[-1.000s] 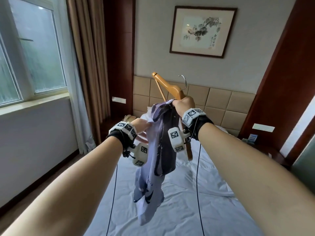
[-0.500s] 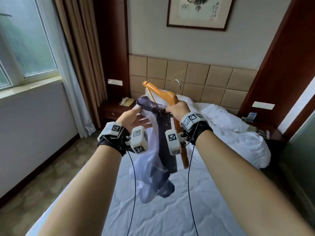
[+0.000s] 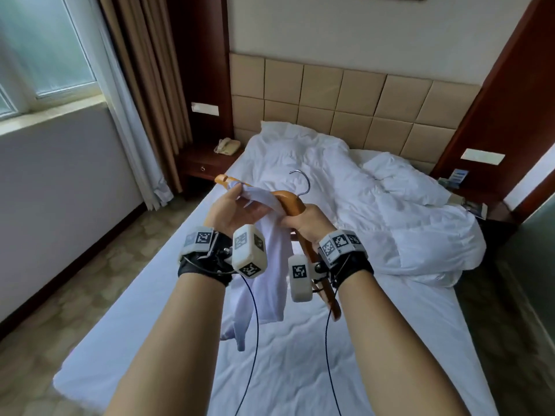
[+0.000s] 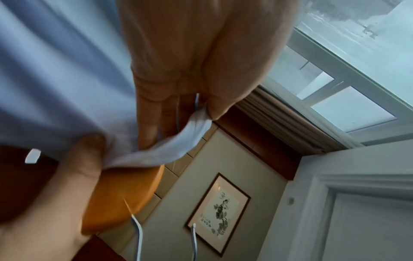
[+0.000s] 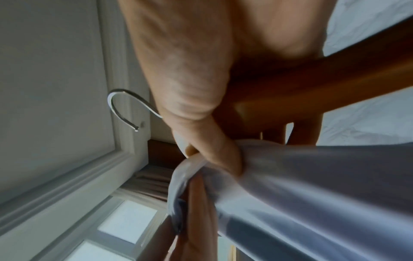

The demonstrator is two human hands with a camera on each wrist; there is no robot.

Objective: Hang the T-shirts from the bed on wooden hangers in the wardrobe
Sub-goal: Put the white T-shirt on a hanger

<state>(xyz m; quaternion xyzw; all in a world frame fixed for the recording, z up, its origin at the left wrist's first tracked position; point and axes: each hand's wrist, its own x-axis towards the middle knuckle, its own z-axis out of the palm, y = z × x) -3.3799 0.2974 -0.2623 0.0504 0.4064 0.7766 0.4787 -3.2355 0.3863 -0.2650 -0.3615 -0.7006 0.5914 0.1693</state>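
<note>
A: Holding the wooden hanger [image 3: 292, 202] in my right hand [image 3: 306, 225], fingers curled round it just below the metal hook [image 3: 301, 183]. The right wrist view shows my thumb pressing pale cloth against the wood.

B: And the T-shirt [image 3: 270, 265]?

A: Pale lavender-white, draped over the hanger's left arm and hanging down between my 2 wrists, above the bed [image 3: 300, 370]. My left hand [image 3: 237, 210] pinches its edge at the far tip of that arm; the left wrist view shows the hem caught between thumb and fingers [image 4: 156, 109].

B: Hanger attitude?

A: Tilted. 1 arm points up-left toward the bedside table [image 3: 207, 163], the other slants down past my right wrist. Hook points up, toward the headboard [image 3: 345, 97].

B: Surroundings?

A: Crumpled white duvet [image 3: 390, 211] at the head of the bed, telephone [image 3: 227, 145] on the bedside table, curtain [image 3: 147, 94] and window [image 3: 45, 49] to the left. Wardrobe: not identifiable in any view.
</note>
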